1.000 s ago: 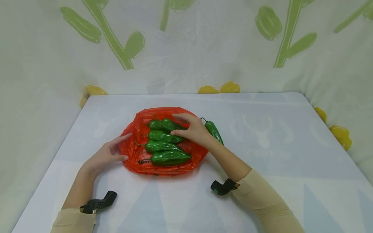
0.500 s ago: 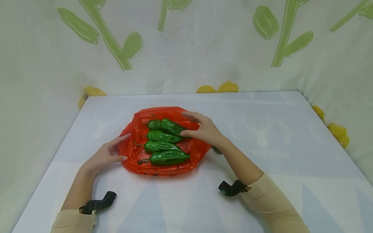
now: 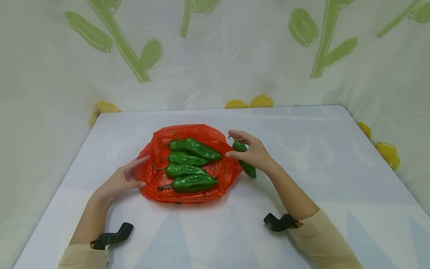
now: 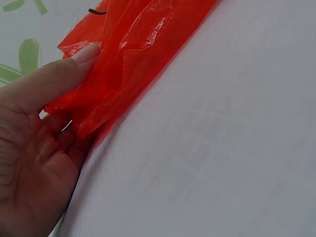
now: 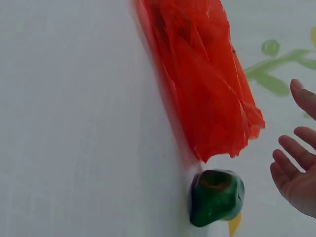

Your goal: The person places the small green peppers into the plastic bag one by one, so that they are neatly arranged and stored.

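Several glossy green chili peppers (image 3: 195, 183) lie side by side on an opened red plastic bag (image 3: 161, 136), stems mostly to the left. At the bag's left edge my left hand (image 3: 115, 183) pinches the crumpled plastic; in the left wrist view the thumb (image 4: 59, 79) lies on top and the fingers go behind the plastic (image 4: 133, 64). Just right of the bag, another green pepper (image 3: 249, 170) rests on the table, partly covered in the head view by my right hand (image 3: 255, 151). That hand hovers with fingers spread and holds nothing; the right wrist view shows it apart from this pepper (image 5: 217, 195).
The white table (image 3: 319, 231) has pale printed patterns. Behind it hangs a light cloth (image 3: 235, 56) with green stems and yellow flower shapes. Black wrist cameras, one on the left (image 3: 114, 237) and one on the right (image 3: 282, 223), sit close above the table.
My right hand has drawn away rightward from the peppers on the bag, uncovering the upper one, and now stands over the pepper outside. My left hand stays at the bag's edge.
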`<state>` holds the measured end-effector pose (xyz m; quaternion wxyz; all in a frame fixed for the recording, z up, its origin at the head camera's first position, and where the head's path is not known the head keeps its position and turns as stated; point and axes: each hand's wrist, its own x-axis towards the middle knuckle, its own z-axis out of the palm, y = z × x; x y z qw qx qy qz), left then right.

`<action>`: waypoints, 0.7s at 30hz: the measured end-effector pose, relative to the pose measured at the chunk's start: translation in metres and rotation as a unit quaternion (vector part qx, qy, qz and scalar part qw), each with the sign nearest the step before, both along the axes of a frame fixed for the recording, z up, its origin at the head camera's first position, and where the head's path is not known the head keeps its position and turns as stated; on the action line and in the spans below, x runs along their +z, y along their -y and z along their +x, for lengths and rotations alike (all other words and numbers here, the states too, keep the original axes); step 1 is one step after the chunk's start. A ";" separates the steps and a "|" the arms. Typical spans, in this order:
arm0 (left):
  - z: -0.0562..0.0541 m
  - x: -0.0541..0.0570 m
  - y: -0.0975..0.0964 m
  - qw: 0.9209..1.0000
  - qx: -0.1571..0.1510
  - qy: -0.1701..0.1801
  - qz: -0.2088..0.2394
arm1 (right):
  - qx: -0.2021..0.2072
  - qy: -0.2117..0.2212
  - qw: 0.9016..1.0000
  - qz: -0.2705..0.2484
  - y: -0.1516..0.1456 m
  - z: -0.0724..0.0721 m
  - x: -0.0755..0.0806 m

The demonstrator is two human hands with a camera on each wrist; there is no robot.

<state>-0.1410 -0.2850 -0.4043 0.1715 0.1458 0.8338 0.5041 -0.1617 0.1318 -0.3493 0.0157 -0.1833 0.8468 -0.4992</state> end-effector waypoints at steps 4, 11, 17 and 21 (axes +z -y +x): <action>-0.001 0.000 0.000 1.000 0.005 0.007 0.002 | -0.016 -0.001 1.000 -0.010 -0.011 0.001 -0.005; -0.001 0.001 0.000 1.000 0.001 0.004 -0.002 | -0.038 0.033 0.998 -0.035 -0.022 0.001 -0.022; 0.000 0.000 0.001 1.000 -0.002 -0.004 -0.005 | -0.055 0.041 0.997 -0.023 -0.028 0.000 -0.035; 0.000 0.000 0.000 1.000 -0.003 -0.002 -0.003 | -0.059 0.041 0.997 0.011 -0.031 0.000 -0.041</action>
